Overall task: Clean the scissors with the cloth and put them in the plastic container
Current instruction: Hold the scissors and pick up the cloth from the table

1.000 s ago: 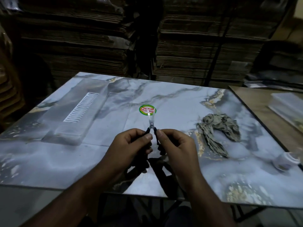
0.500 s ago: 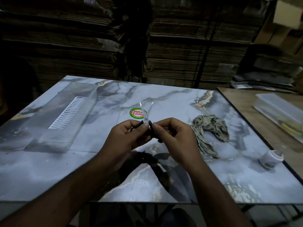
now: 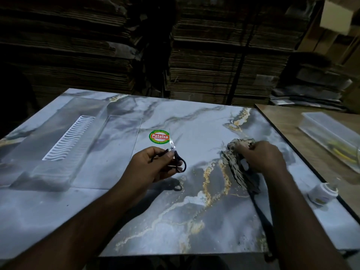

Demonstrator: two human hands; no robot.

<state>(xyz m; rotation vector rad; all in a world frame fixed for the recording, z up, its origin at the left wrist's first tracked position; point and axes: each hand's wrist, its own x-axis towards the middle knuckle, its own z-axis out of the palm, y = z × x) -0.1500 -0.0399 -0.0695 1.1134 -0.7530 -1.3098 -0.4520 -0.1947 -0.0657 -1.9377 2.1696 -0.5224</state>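
gripping the scissors (image 3: 176, 160) at frame centre, the left hand (image 3: 153, 168) curls round their handles; the right hand (image 3: 263, 158) fingers clutch the cloth (image 3: 236, 172) on the surface (image 3: 194, 211).

Scissors (image 3: 176, 159) in left hand (image 3: 153, 168); right hand (image 3: 263, 159) on cloth (image 3: 236, 168).

Tabletop (image 3: 194, 121) grey-white marble, gold veins; scissors (image 3: 176, 159) black handles; cloth (image 3: 236, 168) drab grey-brown; sticker (image 3: 159, 136) green, red, white.
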